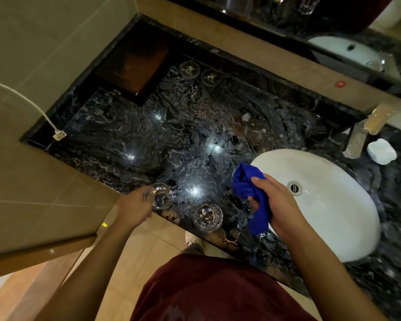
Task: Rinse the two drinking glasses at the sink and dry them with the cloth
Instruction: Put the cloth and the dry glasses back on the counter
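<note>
Blue cloth (252, 193) bunched in right hand (273, 205), fingers curled round it, over the counter (125, 135) at the sink's (333, 216) left rim; soft, light, probably damp, fine to grab anywhere. One glass (207, 216) upright at counter's front edge, untouched. Other glass (159, 196) near front-left corner, pinched at rim by left hand (134, 209); likely wet, slippery, fragile, better gripped round the wall.

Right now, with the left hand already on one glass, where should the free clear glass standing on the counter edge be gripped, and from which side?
Grip the clear drinking glass standing upright on the black marble counter around its side wall, coming from its left. Its mouth faces up and the wall is round and bare. The right hand holding the blue cloth crowds its right side. It sits near the counter's front edge, so probably lift rather than slide.
</note>
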Motion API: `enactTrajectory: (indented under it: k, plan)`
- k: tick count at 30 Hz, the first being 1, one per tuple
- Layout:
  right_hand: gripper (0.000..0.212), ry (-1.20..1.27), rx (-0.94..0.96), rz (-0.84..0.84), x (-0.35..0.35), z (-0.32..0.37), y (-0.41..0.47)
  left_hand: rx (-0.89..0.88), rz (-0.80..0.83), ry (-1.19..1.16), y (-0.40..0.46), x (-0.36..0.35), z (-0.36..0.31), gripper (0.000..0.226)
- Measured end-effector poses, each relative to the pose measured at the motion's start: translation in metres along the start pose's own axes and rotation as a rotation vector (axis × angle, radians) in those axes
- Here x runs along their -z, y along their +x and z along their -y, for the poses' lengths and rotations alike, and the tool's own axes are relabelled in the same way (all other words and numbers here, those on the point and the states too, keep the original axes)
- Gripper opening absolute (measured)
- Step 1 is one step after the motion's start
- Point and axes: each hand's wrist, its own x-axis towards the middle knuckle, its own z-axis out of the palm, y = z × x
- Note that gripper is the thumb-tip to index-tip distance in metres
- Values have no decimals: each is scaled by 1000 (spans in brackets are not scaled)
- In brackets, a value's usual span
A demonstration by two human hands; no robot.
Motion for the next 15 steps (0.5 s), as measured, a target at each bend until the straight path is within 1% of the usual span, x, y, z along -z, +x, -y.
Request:
enactTrajectory:
  k: [2,5,7,8,10,11,13,15]
  plan:
    - [11,0,-3,-5,2,-1,-2,-3,21,-19,-1,0,0,24]
    - [13,18,-5,-25,5,-1,-5,-25,40,-32,-4,5,-4,14]
    - [12,20,3,-33,9,-1,-7,-17,30,-26,-4,9,-6,16]
    - [12,19,6,-35,10,0,-9,-16,9,-22,-5,13,-8,18]
    - [12,41,4,-35,12,2,-12,-50,-91,-17,-9,23,-14,24]
    - [15,94,-6,-39,12,2,-13,-81,-151,-6,-13,29,-18,27]
    - [34,278,-28,-25,13,3,-17,-139,-241,22,-23,41,-30,26]
    - [48,377,-15,-4,15,6,-20,-194,-297,34,-30,48,-45,23]
